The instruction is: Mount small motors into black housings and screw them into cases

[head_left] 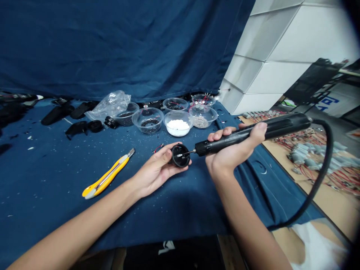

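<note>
The left hand (157,165) grips a black cup-shaped housing (182,161); the right hand (232,153) clasps a corded electric screwdriver (242,136), whose bit (189,152) might slip if tilted.

Left hand (159,165) partly hidden behind black cup (182,164), dark pieces (12,115) cut by left edge; wire heap (334,176) blurred

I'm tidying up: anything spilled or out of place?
Yes: small white specks dot the blue cloth around the yellow cutter, outside the bowl of white bits. They look like debris or spillage, though their source isn't clear.
</note>
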The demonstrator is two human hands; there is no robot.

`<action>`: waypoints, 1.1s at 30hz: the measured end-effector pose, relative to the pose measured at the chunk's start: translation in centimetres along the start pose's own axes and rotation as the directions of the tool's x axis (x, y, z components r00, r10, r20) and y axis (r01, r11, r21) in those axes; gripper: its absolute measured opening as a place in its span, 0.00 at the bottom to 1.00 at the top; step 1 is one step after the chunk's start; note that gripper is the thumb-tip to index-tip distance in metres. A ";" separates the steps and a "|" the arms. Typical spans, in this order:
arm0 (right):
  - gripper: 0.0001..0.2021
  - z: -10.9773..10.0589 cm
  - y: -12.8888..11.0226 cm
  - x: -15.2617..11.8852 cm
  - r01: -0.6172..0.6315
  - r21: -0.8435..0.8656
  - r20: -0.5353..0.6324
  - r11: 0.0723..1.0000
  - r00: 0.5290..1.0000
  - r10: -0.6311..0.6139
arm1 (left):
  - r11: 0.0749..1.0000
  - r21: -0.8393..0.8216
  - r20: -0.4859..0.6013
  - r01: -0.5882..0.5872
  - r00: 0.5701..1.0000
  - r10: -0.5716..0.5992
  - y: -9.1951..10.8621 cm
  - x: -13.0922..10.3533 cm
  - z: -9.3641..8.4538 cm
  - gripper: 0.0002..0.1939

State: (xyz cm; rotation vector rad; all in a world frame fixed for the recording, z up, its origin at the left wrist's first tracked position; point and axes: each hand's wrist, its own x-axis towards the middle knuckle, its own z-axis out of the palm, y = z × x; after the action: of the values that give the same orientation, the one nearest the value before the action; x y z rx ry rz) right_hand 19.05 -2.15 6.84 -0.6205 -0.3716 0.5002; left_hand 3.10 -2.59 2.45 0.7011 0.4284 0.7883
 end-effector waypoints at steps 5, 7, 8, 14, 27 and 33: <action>0.14 0.2 0.1 -0.7 0.064 -0.018 0.047 0.998 0.997 -0.063 | 1.000 -0.021 -0.015 -0.005 1.000 0.005 -0.2 0.1 -0.2 0.23; 0.13 0.4 -0.1 -1.0 0.094 -0.013 0.075 0.996 0.993 -0.092 | 1.000 -0.022 -0.012 -0.015 1.000 0.014 -0.4 0.2 -0.3 0.21; 0.13 0.6 -0.3 -1.2 0.103 -0.013 0.091 0.995 0.991 -0.101 | 1.000 -0.023 -0.011 -0.020 1.000 0.019 -0.5 0.2 -0.3 0.20; 0.11 1.1 -0.8 -2.0 0.125 -0.048 0.167 0.991 0.979 -0.116 | 1.000 -0.025 -0.041 -0.016 0.999 0.015 -0.7 0.2 -0.4 0.18; 0.12 1.0 -1.3 -2.2 0.056 0.010 0.300 0.998 0.952 -0.056 | 0.998 -0.043 -0.040 0.044 0.998 -0.046 -0.7 0.1 -0.6 0.18; 0.12 1.0 -1.1 -2.2 0.051 0.003 0.255 0.999 0.966 -0.050 | 0.998 -0.048 -0.039 0.038 0.998 -0.040 -0.6 0.2 -0.7 0.18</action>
State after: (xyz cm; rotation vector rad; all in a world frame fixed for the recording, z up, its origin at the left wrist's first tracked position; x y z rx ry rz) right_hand 17.10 -3.68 7.94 -0.5499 -0.6309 0.5315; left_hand 3.11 -2.45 1.46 0.6320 0.4566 0.7744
